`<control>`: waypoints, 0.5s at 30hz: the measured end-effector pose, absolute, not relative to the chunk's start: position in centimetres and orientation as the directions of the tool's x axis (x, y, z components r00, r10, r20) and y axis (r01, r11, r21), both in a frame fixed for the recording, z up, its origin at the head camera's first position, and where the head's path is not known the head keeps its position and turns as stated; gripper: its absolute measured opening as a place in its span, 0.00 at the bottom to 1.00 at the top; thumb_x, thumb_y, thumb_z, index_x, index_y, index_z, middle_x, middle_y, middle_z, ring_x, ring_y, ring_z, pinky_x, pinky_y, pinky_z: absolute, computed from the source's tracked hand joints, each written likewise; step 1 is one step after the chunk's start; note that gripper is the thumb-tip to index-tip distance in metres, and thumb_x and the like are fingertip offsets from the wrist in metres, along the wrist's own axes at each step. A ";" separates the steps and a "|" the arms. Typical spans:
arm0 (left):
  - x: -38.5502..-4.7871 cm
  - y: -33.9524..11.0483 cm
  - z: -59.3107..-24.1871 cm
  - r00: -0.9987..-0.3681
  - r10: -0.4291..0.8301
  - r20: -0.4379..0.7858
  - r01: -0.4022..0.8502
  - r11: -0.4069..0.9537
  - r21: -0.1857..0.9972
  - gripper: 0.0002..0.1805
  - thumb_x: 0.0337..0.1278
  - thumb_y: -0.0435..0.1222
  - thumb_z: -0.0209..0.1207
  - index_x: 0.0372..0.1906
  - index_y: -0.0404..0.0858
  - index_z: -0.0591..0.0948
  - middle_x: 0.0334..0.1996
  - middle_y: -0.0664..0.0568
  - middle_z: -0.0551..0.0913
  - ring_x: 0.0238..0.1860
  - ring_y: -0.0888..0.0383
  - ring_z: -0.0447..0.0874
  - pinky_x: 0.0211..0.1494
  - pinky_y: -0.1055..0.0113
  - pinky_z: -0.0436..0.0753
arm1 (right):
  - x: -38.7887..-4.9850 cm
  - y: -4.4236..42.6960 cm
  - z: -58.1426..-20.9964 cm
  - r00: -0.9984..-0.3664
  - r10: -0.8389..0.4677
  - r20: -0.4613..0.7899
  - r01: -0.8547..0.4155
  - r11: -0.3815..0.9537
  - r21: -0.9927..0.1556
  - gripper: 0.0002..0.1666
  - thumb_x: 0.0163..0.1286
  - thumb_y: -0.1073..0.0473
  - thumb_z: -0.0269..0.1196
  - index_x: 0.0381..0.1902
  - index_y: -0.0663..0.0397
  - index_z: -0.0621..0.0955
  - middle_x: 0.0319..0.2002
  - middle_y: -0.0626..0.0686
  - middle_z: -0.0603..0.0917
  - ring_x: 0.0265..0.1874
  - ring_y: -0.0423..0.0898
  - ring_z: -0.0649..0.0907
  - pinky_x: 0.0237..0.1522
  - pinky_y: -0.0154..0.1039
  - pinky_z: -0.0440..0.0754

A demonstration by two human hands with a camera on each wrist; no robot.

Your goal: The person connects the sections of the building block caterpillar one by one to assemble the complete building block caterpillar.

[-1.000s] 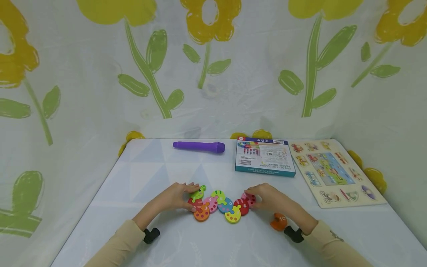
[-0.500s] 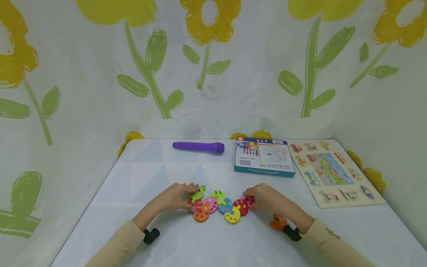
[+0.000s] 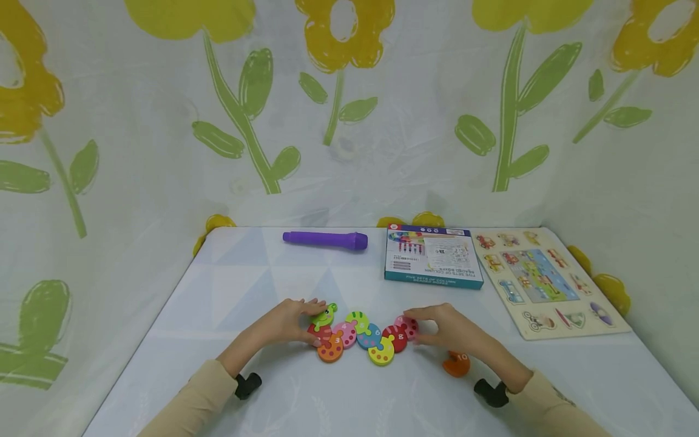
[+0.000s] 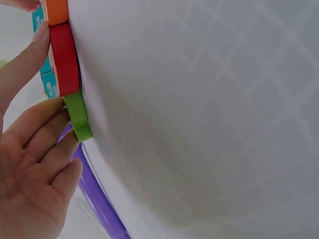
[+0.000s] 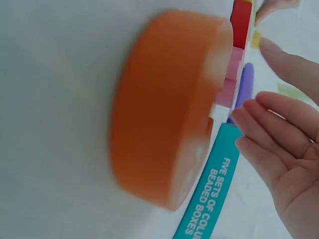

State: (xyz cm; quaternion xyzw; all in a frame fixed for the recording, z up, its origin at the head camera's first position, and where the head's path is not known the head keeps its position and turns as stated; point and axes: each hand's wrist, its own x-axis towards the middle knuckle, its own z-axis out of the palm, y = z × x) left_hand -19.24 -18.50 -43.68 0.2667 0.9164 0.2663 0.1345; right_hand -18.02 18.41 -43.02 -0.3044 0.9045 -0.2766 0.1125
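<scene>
A row of joined, numbered caterpillar puzzle pieces lies in a zigzag on the table in the head view. At its left end, my left hand (image 3: 286,321) holds the green head piece (image 3: 324,317) and the red piece (image 4: 65,59) between fingers and thumb. The fingertips touch the green edge, and the thumb lies on the red top. By the right end, my right hand (image 3: 450,331) has its fingers spread around the pink piece (image 3: 408,329), with a gap showing in the right wrist view. A loose orange piece (image 3: 457,365) marked 10 lies below that hand.
Behind the puzzle lie a purple toy microphone (image 3: 325,240) and a flat printed box (image 3: 433,258). A wooden picture puzzle board (image 3: 551,285) is at the right. A flowered cloth (image 3: 404,121) hangs beyond the table's back edge.
My right hand's fingers have opened off the pink piece and the hand has shifted slightly right, uncovering more of the orange piece. The left hand and the joined pieces look still.
</scene>
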 end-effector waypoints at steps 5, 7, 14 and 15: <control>-19.3 -18.3 -43.7 -0.822 0.560 -0.103 0.418 0.716 0.558 0.41 0.41 0.47 0.74 0.65 0.39 0.75 0.64 0.47 0.72 0.68 0.44 0.64 0.70 0.41 0.58 | -17.1 19.6 -43.1 -0.816 -0.578 -0.006 -0.453 0.646 -0.614 0.30 0.61 0.51 0.70 0.59 0.54 0.80 0.56 0.52 0.82 0.57 0.55 0.79 0.54 0.54 0.78; -19.3 -18.3 -43.8 -0.824 0.556 -0.106 0.416 0.722 0.553 0.41 0.41 0.48 0.74 0.65 0.40 0.75 0.64 0.48 0.72 0.68 0.44 0.64 0.70 0.42 0.58 | -16.8 20.1 -43.0 -0.823 -0.568 0.001 -0.443 0.642 -0.626 0.30 0.61 0.50 0.70 0.60 0.53 0.80 0.56 0.52 0.82 0.57 0.55 0.79 0.54 0.55 0.78; -19.3 -18.5 -44.1 -0.832 0.546 -0.102 0.411 0.729 0.548 0.41 0.40 0.48 0.74 0.64 0.40 0.76 0.64 0.49 0.73 0.68 0.45 0.65 0.70 0.41 0.58 | -15.6 21.5 -42.8 -0.845 -0.535 -0.009 -0.408 0.656 -0.635 0.31 0.60 0.50 0.70 0.60 0.55 0.79 0.56 0.54 0.81 0.57 0.57 0.79 0.54 0.55 0.78; -19.3 -18.5 -44.1 -0.832 0.546 -0.101 0.411 0.728 0.550 0.41 0.40 0.48 0.74 0.64 0.40 0.76 0.64 0.49 0.73 0.68 0.45 0.64 0.70 0.41 0.58 | -15.4 21.8 -42.9 -0.848 -0.530 -0.014 -0.402 0.661 -0.633 0.31 0.59 0.51 0.71 0.60 0.55 0.79 0.56 0.54 0.81 0.57 0.56 0.79 0.54 0.54 0.78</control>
